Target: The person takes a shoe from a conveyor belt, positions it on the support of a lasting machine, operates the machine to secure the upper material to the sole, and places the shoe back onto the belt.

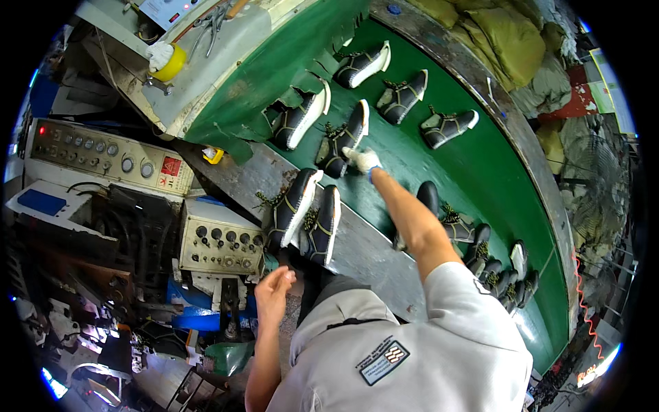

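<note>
My right hand (364, 160), in a pale work glove, reaches across the green surface (391, 165) with its fingers closed on the side of a dark shoe (342, 142) with a white sole edge and light stitching. Closer to me, a dark laced shoe (295, 206) and another dark shoe (323, 230) lie side by side on the bench's metal edge (364, 254). Just below these two, my bare left hand (274, 287) hangs with its fingers curled in, and nothing shows in it.
Several similar shoes stand beyond, including one shoe (403, 96) at the far side, and a cluster of shoes (504, 278) is at right. Control panels (110, 156) with knobs flank the left. Pliers (213, 27) and a yellow tape roll (169, 63) rest at upper left.
</note>
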Demonstrator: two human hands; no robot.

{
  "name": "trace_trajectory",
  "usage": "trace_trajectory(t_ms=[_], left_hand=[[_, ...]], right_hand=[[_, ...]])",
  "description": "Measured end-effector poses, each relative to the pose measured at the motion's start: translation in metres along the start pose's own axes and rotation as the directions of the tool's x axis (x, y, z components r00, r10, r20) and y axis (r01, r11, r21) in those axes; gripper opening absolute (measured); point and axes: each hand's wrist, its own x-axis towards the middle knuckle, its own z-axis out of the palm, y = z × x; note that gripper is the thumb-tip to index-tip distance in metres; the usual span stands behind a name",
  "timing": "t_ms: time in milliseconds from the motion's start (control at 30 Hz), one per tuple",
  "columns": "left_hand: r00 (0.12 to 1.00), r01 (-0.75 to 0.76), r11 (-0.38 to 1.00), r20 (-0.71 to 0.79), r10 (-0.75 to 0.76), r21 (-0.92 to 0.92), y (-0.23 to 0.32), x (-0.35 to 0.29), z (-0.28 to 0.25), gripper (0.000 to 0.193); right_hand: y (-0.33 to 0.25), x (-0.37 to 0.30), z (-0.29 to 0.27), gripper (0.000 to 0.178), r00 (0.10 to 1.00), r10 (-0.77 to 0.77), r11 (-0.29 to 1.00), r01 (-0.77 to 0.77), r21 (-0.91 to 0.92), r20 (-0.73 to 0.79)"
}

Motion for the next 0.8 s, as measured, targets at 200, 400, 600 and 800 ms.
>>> trace_trajectory(t_ms=[200, 400, 600, 800], left_hand=[[0.999, 0.042, 0.995, 0.016, -0.041, -0.088, -0.02, -0.011, -0.009, 0.032], [0.981, -0.146, 0.981, -0.15, 0.126, -0.128, 0.016, -0.03, -0.061, 0.033], [0.914, -0.393, 0.882, -0.21, 0.346, -0.259, 0.09, -0.018, -0.131, 0.045], [0.906, -0.359, 0.847, -0.366, 0.215, -0.391, 0.046, -0.049, -0.248, 0.029]], right_hand=[[0.011, 0.041, 0.021, 0.03, 0.975, -0.11, 0.754, 0.208, 0.623, -0.193], [-0.062, -0.115, -0.006, 0.052, 0.739, -0.556, 0.378, -0.182, 0.908, 0.38], [-0.138, -0.325, 0.092, 0.05, 0.649, -0.489, 0.339, -0.475, 0.812, 0.583], [-0.121, -0.395, 0.21, 0.048, 0.422, -0.44, 0.7, -0.392, 0.597, 0.793]])
